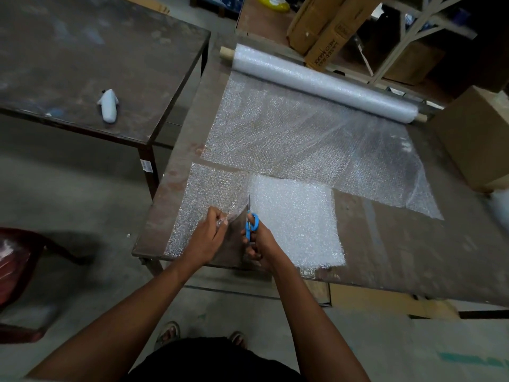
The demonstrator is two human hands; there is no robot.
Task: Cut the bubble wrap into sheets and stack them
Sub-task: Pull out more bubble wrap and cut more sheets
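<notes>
Right hand [257,238] is wrapped around the blue-handled scissors [251,220], fingers through the loops, blades pointing away from the person along the cut line near the front edge of the worn brown wooden bench [399,244]. How far the blades are parted, I cannot tell; they are thin and partly hidden by plastic. Left hand [209,235] is pinched shut on the near edge of the clear bubble wrap sheet [209,194], lifting that edge a little off the bench just left of the scissors. That sheet lies over the bench's front left corner, reaching down to the front edge.

Just right of the scissors sits a whiter, denser stack of cut bubble wrap sheets [297,216], squared up against the front edge, touching the sheet being cut. Behind both, the unrolled length of bubble wrap [303,133] spreads across the middle of the bench and runs back to the long roll of bubble wrap on a cardboard core [316,81], which lies slantwise across the far edge.

At the right edge of the bench stands a plain brown cardboard box [476,139]. Over to the left, apart from the bench, a second dark wooden table [68,45] carries a small white bottle-shaped thing [108,106] lying on its side near its front edge.
</notes>
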